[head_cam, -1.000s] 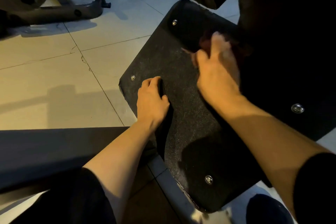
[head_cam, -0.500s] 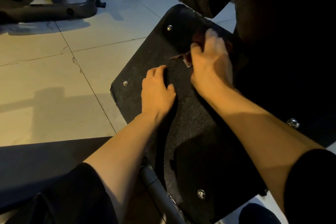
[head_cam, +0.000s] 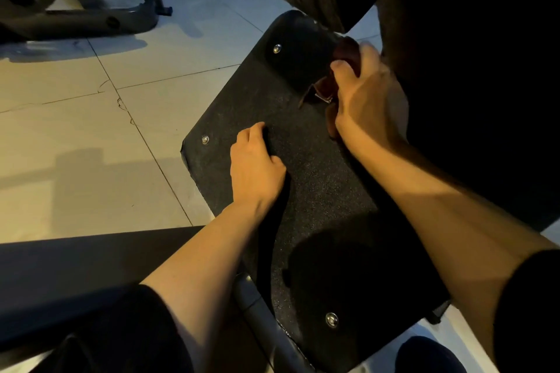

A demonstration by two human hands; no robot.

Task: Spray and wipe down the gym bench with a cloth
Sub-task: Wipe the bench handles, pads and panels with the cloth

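At far left, top corner: dark metal frame of a gym machine (head_cam: 91,21) stands on pale floor tiles (head_cam: 91,118); cracks visible along one grout line. No brand, label or readable writing anywhere in view.

Lower left: a flat dark slab (head_cam: 75,263) runs under the left forearm; black sleeve at the elbow.

Centre: black textured panel of the gym bench (head_cam: 318,172), set at an angle, fixed with round silver bolts (head_cam: 205,139) near its corners. Left hand (head_cam: 254,169) rests on the panel, fingers curled under and the thumb lying against the surface; it grips nothing that I can see. A grey metal tube (head_cam: 257,306) shows below the panel's lower edge.

Right of centre: right hand (head_cam: 360,94) at the panel's upper right edge, fingers curled round a dark reddish cloth (head_cam: 325,91), which is pressed against the panel. A small pale tag on the cloth is too blurred to read.

Far right: deep shadow, detail not resolvable.
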